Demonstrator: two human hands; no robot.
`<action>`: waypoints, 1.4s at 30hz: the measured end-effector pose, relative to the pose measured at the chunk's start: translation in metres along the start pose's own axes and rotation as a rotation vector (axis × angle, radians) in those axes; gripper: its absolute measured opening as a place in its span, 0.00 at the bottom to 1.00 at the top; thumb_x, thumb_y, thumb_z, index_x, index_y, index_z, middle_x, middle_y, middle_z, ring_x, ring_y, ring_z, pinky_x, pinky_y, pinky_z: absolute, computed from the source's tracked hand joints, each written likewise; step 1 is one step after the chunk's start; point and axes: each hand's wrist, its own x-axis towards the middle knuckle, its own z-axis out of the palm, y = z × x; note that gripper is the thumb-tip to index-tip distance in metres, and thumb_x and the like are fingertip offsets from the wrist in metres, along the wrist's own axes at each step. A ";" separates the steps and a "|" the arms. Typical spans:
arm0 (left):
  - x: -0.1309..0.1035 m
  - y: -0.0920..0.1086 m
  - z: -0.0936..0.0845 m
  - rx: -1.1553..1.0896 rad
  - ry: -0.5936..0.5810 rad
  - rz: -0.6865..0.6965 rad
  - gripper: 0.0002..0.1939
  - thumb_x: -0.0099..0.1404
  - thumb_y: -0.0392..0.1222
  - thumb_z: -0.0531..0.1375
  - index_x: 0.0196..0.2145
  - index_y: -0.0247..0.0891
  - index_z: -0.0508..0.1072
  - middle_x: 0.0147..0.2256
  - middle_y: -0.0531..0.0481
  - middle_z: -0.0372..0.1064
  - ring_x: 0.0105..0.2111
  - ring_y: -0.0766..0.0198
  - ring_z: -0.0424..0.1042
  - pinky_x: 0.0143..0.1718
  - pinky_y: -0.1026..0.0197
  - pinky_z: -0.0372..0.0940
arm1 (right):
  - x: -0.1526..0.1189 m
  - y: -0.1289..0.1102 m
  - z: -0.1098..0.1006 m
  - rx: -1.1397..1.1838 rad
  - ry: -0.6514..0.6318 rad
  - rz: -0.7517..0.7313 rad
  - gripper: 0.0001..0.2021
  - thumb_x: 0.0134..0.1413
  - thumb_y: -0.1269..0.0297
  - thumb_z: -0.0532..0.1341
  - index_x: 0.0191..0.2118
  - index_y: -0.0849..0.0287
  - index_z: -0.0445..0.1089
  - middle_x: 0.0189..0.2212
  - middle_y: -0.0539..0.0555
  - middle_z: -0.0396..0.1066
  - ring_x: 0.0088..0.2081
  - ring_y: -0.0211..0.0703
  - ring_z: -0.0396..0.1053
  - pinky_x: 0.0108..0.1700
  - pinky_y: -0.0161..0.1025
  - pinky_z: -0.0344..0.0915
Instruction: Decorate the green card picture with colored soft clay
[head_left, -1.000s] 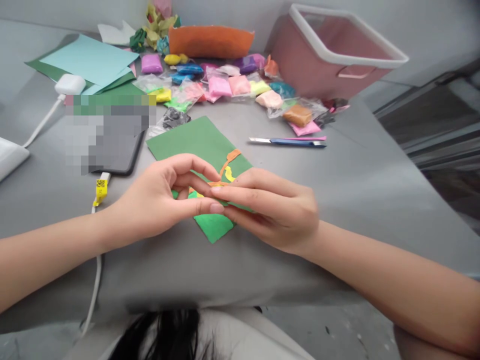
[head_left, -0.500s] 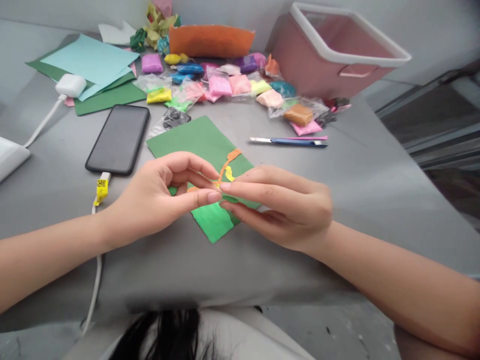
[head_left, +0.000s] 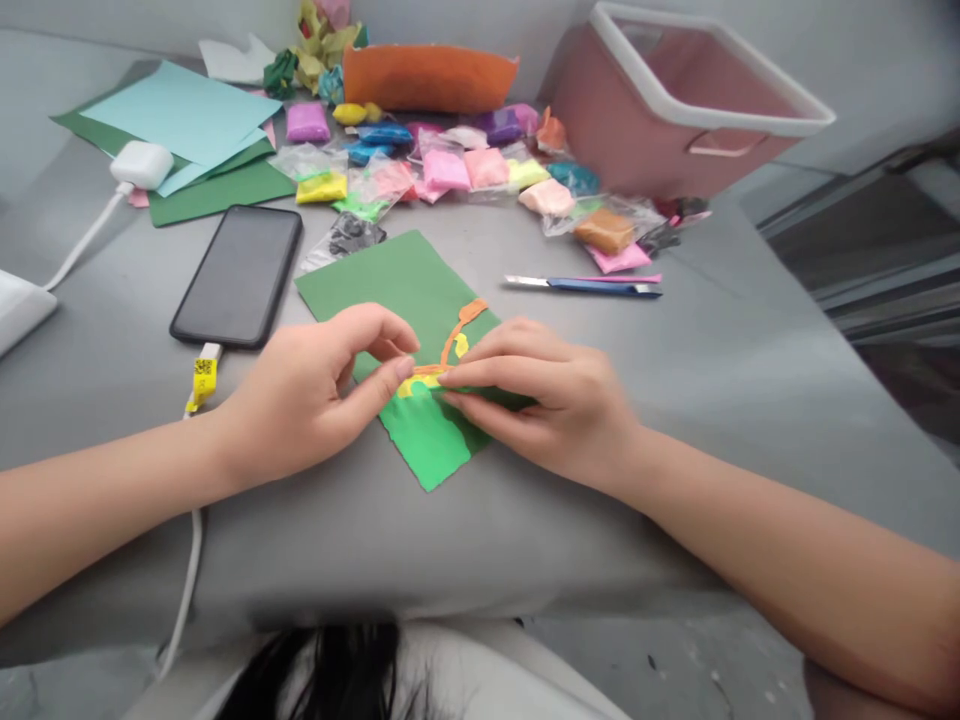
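A dark green sheet lies flat in front of me, its near corner covered with bright green modelling clay. Above that are yellow clay and a thin orange clay strip that bends upward to a wider end. My right hand pinches a small green clay piece at the edge of the bright green area; its fingertips hide most of it. At the left side of the clay, my left hand has its thumb and curved forefinger slightly apart, with nothing visible between them.
A phone with a white cable lies to the left. Bagged clay packets line the back. Beyond the sheet's right side rests a craft knife. A pink bin stands at back right, and coloured paper at back left.
My left hand's fingertips have drawn back left from the right hand's. The right hand has lowered the green piece onto the sheet, showing more of the yellow clay.
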 end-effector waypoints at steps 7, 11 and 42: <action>-0.006 -0.007 0.007 0.102 -0.069 0.196 0.08 0.70 0.37 0.54 0.44 0.39 0.71 0.34 0.53 0.79 0.20 0.68 0.68 0.25 0.62 0.58 | -0.001 0.003 0.003 -0.020 -0.023 -0.026 0.07 0.60 0.72 0.66 0.41 0.54 0.77 0.33 0.53 0.78 0.36 0.41 0.73 0.42 0.43 0.73; -0.008 -0.011 0.009 0.223 -0.109 0.254 0.10 0.72 0.43 0.56 0.48 0.40 0.71 0.35 0.51 0.79 0.29 0.62 0.75 0.30 0.61 0.62 | -0.002 0.003 0.003 -0.072 -0.020 -0.038 0.06 0.61 0.72 0.64 0.42 0.54 0.77 0.32 0.52 0.77 0.35 0.41 0.71 0.40 0.43 0.73; -0.010 -0.013 0.012 0.310 -0.115 0.382 0.11 0.74 0.41 0.57 0.52 0.41 0.71 0.45 0.55 0.80 0.38 0.63 0.80 0.36 0.63 0.66 | -0.006 0.001 -0.006 -0.094 -0.096 0.038 0.08 0.62 0.74 0.62 0.42 0.55 0.76 0.34 0.53 0.78 0.34 0.40 0.71 0.40 0.41 0.72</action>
